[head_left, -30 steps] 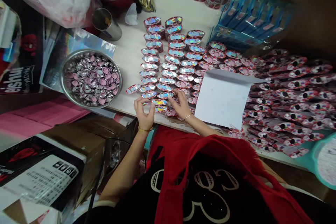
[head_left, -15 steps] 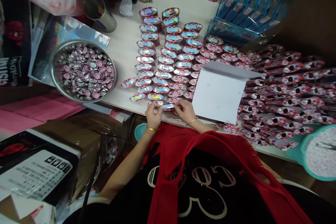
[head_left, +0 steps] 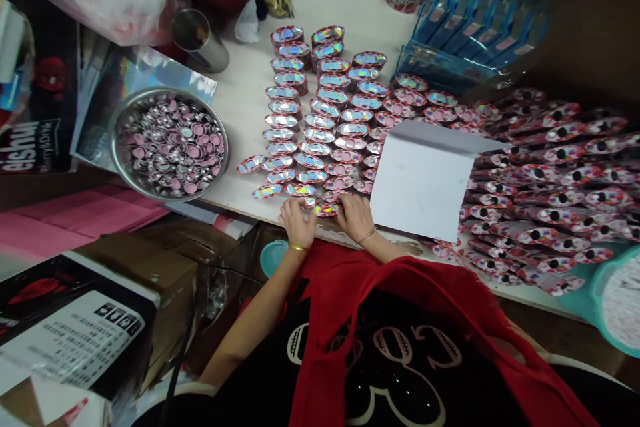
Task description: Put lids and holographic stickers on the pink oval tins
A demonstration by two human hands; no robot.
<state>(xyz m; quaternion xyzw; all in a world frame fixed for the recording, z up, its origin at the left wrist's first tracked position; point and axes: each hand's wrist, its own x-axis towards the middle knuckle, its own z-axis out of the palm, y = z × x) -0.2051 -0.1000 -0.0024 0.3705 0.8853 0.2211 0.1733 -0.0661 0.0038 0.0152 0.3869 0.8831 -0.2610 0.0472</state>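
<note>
At the table's front edge, a small oval box (head_left: 327, 211) with a shiny rainbow-coloured top stands between my hands. My left hand (head_left: 299, 223) is at its left end, thumb against it and the other fingers curled towards the neighbouring oval box. From the right, my right hand (head_left: 356, 218) grips the other end with bent fingers. Its fingertips are partly hidden. Rows of similar red-patterned oval boxes (head_left: 315, 135) stand just beyond my hands, many with shiny tops and some with pink discs showing.
A white folded sheet (head_left: 423, 180) lies right of my hands, over some boxes. Many dark-holed boxes (head_left: 560, 153) crowd the right side. On the left stands a steel bowl (head_left: 114, 140) of pink-and-silver discs, with a metal cup (head_left: 213, 53) behind it. Blue packages (head_left: 450, 47) are at the back.
The shiny strip stretched between my fingers now lies on top of the oval box. My fingers have moved down to the box's ends. The whole view has shifted slightly.
</note>
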